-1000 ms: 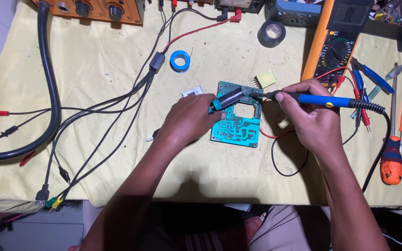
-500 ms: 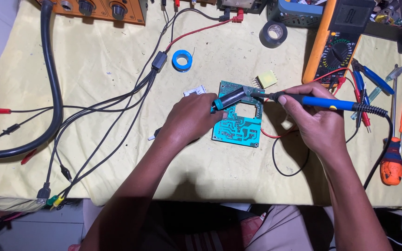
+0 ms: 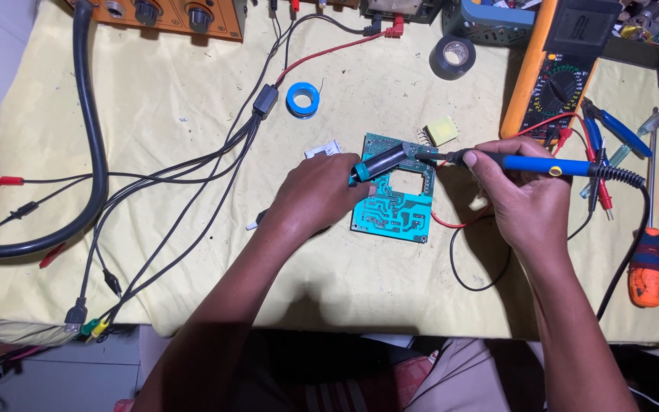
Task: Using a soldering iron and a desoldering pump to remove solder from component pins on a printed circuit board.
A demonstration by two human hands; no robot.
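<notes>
A teal circuit board (image 3: 394,210) lies on the yellow cloth (image 3: 177,114) in the middle of the bench. My left hand (image 3: 316,194) rests on the board's left edge and grips a dark cylindrical tool with a teal collar (image 3: 379,163), its tip pointing right over the board's upper part. My right hand (image 3: 520,198) holds a blue-handled soldering iron (image 3: 532,163) like a pen. The iron's tip meets the other tool's tip near the board's top right corner. A red wire (image 3: 451,223) leaves the board's right edge.
An orange multimeter (image 3: 554,76) stands at the back right, beside blue pliers (image 3: 612,130) and an orange screwdriver (image 3: 648,259). A blue solder roll (image 3: 302,99), a black tape roll (image 3: 452,56) and a yellow sponge (image 3: 442,130) lie behind the board. Thick black cable (image 3: 89,152) and test leads cover the left.
Both hands and the two tools stay over the board's top edge. The view has shifted slightly; nothing was picked up or let go.
</notes>
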